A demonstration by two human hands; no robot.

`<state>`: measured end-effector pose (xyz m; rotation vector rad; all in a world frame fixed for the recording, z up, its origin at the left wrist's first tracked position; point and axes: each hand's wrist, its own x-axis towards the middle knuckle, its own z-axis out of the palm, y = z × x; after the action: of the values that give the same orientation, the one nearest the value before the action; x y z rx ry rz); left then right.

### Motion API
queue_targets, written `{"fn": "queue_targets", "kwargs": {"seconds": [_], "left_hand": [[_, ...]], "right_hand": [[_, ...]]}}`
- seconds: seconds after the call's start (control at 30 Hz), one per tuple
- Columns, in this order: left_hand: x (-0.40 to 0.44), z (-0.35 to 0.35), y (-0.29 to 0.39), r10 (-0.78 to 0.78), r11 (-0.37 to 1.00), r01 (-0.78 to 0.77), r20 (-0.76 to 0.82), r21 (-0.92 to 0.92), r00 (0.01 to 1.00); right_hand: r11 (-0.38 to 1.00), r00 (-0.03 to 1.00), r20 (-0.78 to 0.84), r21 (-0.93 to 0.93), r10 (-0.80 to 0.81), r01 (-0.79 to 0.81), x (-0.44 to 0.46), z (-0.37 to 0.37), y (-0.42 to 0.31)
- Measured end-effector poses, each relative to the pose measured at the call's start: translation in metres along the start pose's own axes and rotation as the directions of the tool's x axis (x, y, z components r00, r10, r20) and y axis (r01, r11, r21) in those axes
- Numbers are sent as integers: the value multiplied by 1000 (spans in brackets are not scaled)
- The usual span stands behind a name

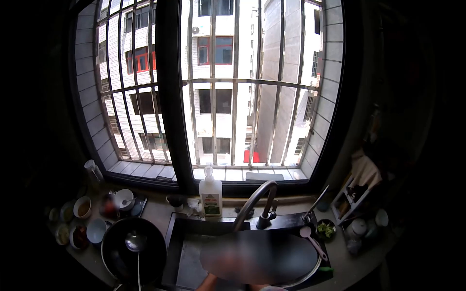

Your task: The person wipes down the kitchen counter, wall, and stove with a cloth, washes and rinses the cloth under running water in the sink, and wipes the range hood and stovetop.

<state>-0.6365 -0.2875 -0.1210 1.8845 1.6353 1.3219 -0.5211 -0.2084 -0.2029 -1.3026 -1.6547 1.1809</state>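
Observation:
Over the dark sink (187, 262), a large blurred patch hides most of the detail around both hands. My left hand (224, 259) shows only as a smeared skin-toned shape inside it, with the wrist below. Of my right hand, nothing distinct can be made out; a bit of skin and sleeve shows at the bottom edge. What either hand holds is hidden. The curved faucet (256, 199) arches above the patch. A pale round rim (310, 276) curves out at its lower right. Beside it lies a light pink spoon (315, 243).
Left of the sink stands a black wok (114, 264) with a metal ladle (136, 241), near several small bowls (97, 230). A white pump bottle (210, 197) stands behind the sink. To the right are a bowl of green pieces (325, 229) and a white rack (342, 199).

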Motion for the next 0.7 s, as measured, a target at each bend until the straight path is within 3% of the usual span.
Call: {"fn": "queue_targets", "kwargs": {"seconds": [0.03, 0.07, 0.1, 0.13, 0.2, 0.3, 0.43, 0.53, 0.63, 0.7], "left_hand": [[3, -3, 25, -297, 909, 288, 14, -300, 955], [11, 1, 44, -544, 659, 507, 113, -555, 831], [9, 21, 52, -527, 777, 395, -163, -489, 834], [15, 9, 75, -416, 907, 392, -176, -155, 892], [1, 32, 56, -392, 920, 373, -298, -120, 870], [-7, 40, 32, -608, 788, 611, -266, -81, 748], [-6, 38, 14, -823, 533, 846, -245, -22, 512], [-3, 51, 37, -727, 617, 787, -396, -16, 561], [-48, 63, -97, -666, 697, 685, -166, 211, 728], [-25, 35, -28, -751, 659, 721, -234, -213, 618]], "right_hand": [[999, 999, 33, 11, 43, -43, -5, -1, -14], [996, 995, 67, 42, 80, -83, -7, 0, -24], [988, 988, 102, 89, 118, -128, -10, -1, -33], [975, 978, 141, 137, 155, -175, -12, -3, -45], [927, 946, 234, 248, 225, -281, -17, -8, -69], [801, 880, 369, 405, 298, -441, -29, -12, -95], [619, 815, 480, 543, 326, -567, -36, -17, -108], [513, 774, 553, 588, 309, -625, -42, -21, -109], [507, 774, 550, 592, 316, -627, -56, -27, -109], [707, 786, 429, 369, 446, -603, -43, -43, -143]]}}
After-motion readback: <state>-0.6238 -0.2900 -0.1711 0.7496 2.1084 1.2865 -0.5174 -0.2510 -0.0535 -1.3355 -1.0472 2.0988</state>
